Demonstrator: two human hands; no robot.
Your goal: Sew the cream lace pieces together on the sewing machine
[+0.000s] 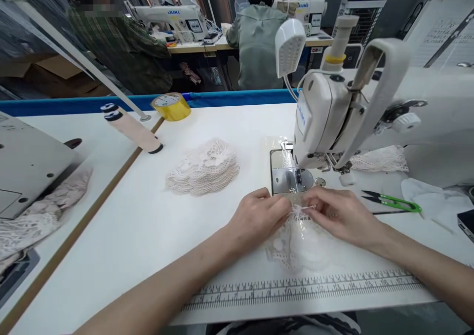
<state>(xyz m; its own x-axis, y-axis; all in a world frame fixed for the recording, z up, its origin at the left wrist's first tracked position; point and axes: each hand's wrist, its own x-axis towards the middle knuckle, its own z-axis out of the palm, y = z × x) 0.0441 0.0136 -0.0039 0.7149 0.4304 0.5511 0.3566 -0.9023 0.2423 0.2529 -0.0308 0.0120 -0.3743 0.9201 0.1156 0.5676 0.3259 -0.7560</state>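
Just in front of the needle plate [283, 181] of a white sewing machine [326, 117], both hands pinch a piece of white lace [287, 248]. My left hand [259, 214] has its thumb and fingers closed on the lace's upper left edge. On the right side, my right hand [338, 214] is closed on the same edge. The lace hangs toward me over the white tabletop; its lower part is faint against the white surface. The fingers partly hide the gripped edge. To the left lies a stack of lace pieces [203, 169].
Green-handled thread snips [398, 203] lie right of my right hand. More lace [381, 159] sits behind the machine head. A thread cone [135, 131] and yellow tape roll [171, 106] lie at the back left. A ruler strip [303, 289] runs along the front edge. Two people work beyond.
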